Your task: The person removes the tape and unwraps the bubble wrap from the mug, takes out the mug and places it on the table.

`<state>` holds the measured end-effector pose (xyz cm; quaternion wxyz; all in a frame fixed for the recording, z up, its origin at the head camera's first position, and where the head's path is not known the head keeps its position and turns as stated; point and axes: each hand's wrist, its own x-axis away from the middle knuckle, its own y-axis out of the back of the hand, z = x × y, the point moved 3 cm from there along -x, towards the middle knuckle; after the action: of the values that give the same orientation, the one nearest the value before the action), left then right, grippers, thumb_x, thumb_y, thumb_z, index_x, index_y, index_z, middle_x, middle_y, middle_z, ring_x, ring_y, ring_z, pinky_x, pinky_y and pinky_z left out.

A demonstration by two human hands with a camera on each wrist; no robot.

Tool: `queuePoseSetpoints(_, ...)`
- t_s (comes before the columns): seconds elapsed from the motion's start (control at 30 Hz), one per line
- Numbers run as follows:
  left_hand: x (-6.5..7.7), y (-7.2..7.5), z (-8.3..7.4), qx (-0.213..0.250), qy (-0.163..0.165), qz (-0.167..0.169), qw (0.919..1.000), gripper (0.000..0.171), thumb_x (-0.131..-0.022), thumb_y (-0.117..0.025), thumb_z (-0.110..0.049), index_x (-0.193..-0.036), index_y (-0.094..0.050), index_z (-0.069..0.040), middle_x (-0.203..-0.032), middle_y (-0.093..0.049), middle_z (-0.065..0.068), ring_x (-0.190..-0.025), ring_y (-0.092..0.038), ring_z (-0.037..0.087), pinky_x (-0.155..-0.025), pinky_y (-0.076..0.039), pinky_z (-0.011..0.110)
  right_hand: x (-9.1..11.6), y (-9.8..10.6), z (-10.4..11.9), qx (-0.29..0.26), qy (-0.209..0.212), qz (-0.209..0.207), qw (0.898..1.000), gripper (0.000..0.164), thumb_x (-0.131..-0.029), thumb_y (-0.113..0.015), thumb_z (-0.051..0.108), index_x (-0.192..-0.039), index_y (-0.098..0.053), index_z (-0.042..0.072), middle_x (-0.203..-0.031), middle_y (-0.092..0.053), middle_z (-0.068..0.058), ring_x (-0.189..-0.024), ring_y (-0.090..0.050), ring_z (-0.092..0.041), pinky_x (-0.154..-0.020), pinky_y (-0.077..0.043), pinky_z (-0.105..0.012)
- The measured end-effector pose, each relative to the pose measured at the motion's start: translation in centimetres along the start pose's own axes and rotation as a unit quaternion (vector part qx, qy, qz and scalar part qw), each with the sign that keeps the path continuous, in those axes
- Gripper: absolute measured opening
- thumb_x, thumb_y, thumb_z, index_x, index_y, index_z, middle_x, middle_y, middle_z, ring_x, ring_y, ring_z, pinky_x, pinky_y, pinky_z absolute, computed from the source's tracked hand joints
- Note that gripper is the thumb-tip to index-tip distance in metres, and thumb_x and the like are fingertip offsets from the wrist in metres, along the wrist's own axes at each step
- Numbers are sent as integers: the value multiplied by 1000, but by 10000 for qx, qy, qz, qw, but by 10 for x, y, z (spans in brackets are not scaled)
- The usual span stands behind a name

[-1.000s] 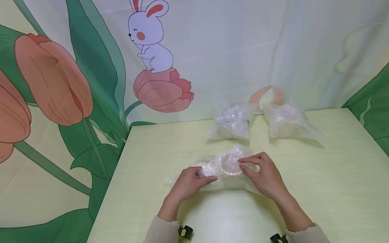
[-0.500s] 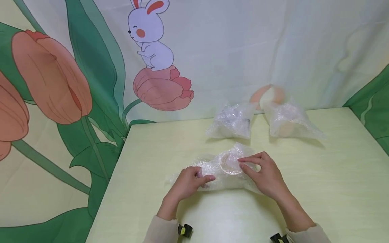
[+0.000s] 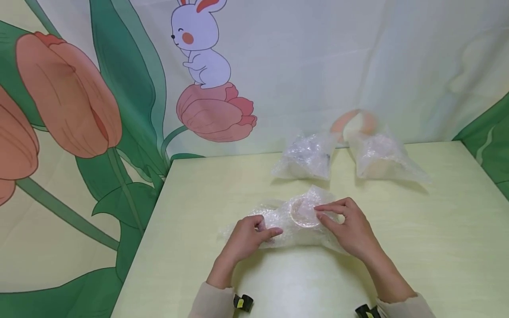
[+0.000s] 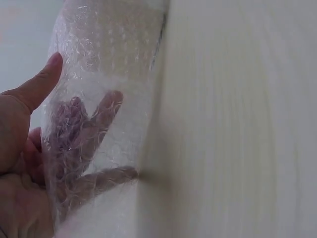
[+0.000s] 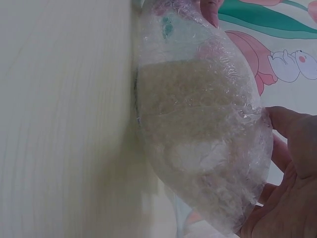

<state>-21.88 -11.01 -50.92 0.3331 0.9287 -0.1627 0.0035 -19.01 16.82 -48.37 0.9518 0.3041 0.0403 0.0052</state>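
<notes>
A bundle of clear bubble wrap (image 3: 300,239) lies across the table in front of me, a pale round rim (image 3: 296,217) showing near its top. In the right wrist view a beige block-like shape (image 5: 183,89) shows through the film. My left hand (image 3: 247,237) holds the bundle's left part, thumb on the near side. Through the film in the left wrist view, its spread fingers (image 4: 106,106) show behind the wrap. My right hand (image 3: 350,229) pinches the wrap beside the rim between thumb and forefinger. What sits inside the bundle is blurred by the film.
Two more bubble-wrapped parcels stand at the back of the table, a left one (image 3: 306,157) and a right one (image 3: 379,159). Behind them hangs a cloth backdrop (image 3: 302,66) printed with tulips and a rabbit. The table's left edge runs diagonally beside the cloth.
The head view has shifted slightly. Both hands keep their hold on the bundle in nearly the same places, and the two back parcels stay put.
</notes>
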Motion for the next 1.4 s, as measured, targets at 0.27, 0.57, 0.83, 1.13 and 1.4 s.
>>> queuePoseSetpoints(0.27,1,0,-15,-135,-257,-468,9985,52,-85,-84,-47,-121,-63,-18,-100,-66,-1,-92,-63,16,-78,-54,35,-2,-1,-3,-12,-45,32,10000,23,-99,-71,37,-117,-80,27,-117,-59,-4,-111,-59,-25,-86,-44,-36)
queuePoseSetpoints(0.57,-4,-2,-48,-682,-1229,-870,9862,77,-82,-86,-49,-146,-53,-22,-153,-46,-2,-148,-36,23,-118,-41,50,-5,0,-2,43,-23,-20,10000,21,-98,-72,36,-116,-80,27,-116,-60,-3,-111,-59,-24,-85,-44,-35)
queuePoseSetpoints(0.83,-23,-21,-65,-1612,-1621,44,9735,86,-89,-70,-64,-161,-37,-31,-168,-36,-6,-160,-25,30,-124,-14,72,-5,2,-4,49,-97,9,9999,22,-98,-72,36,-117,-80,27,-117,-59,-4,-112,-59,-25,-86,-44,-35)
queuePoseSetpoints(1.13,-27,-22,-61,-1268,-1147,176,9851,84,-84,-73,-68,-157,-42,-40,-157,-52,-7,-152,-40,23,-125,-15,70,-4,0,-5,46,-26,1,10000,22,-98,-72,38,-116,-80,29,-117,-60,-3,-113,-60,-25,-88,-46,-38)
queuePoseSetpoints(1.4,-28,-21,-65,-1232,-1102,82,9862,84,-82,-76,-69,-155,-48,-38,-153,-57,-7,-147,-47,23,-122,-20,71,-2,2,-5,-2,-11,-1,10000,22,-98,-72,40,-116,-80,31,-117,-60,-3,-113,-60,-24,-87,-47,-38)
